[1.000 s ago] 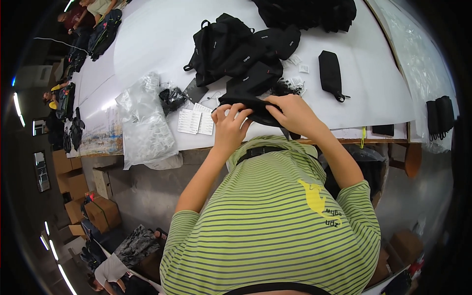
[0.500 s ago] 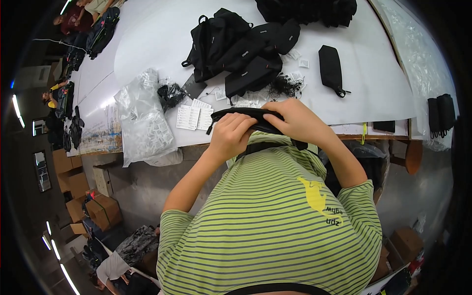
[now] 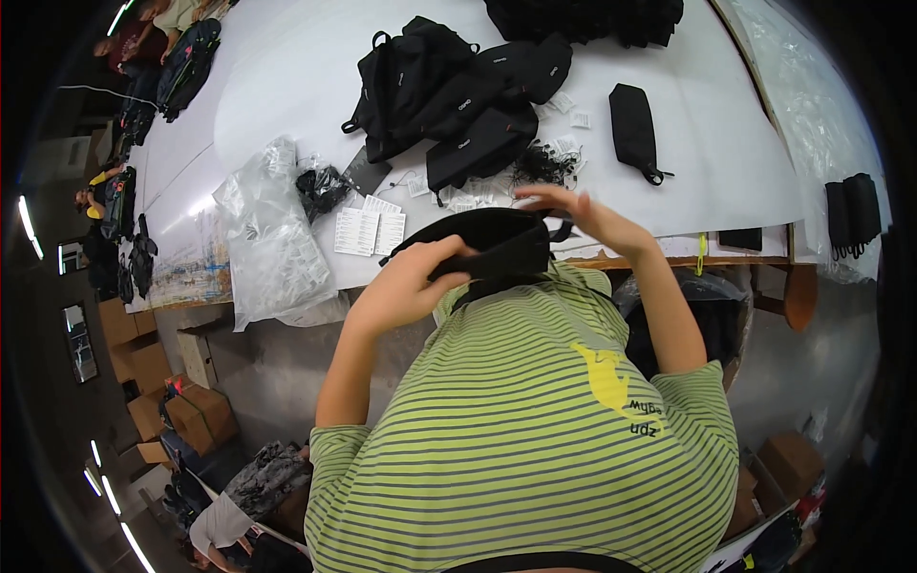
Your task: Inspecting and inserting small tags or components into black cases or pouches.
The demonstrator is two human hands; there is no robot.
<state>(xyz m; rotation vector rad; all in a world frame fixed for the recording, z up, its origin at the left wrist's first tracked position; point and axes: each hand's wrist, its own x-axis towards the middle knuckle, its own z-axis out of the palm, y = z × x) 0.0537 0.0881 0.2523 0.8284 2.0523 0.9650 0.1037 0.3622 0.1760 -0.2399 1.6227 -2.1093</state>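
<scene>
A black zippered pouch (image 3: 511,244), its mouth spread wide, is held at the table's near edge in front of my striped shirt. My left hand (image 3: 406,285) grips the pouch's left side, with the fingertips inside the mouth and the thumb outside. At the pouch's right end, my right hand (image 3: 600,222) is raised with fingers stretched out; a dark loop hangs below it. Beyond the pouch lie several similar black pouches (image 3: 478,143) in a heap and a tangle of thin black cords (image 3: 544,164). White printed cards (image 3: 356,232) lie to the left.
A clear plastic bag of white tags (image 3: 275,244) stands left of the cards, beside a small black bundle (image 3: 322,191). One black pouch (image 3: 632,129) lies alone to the right. More black pouches (image 3: 853,218) lie far right. People (image 3: 153,38) work at the far left.
The pouch, flat and pinched between both hands before, now gapes open. My left hand has shifted down and left; my right hand has let go and spread its fingers.
</scene>
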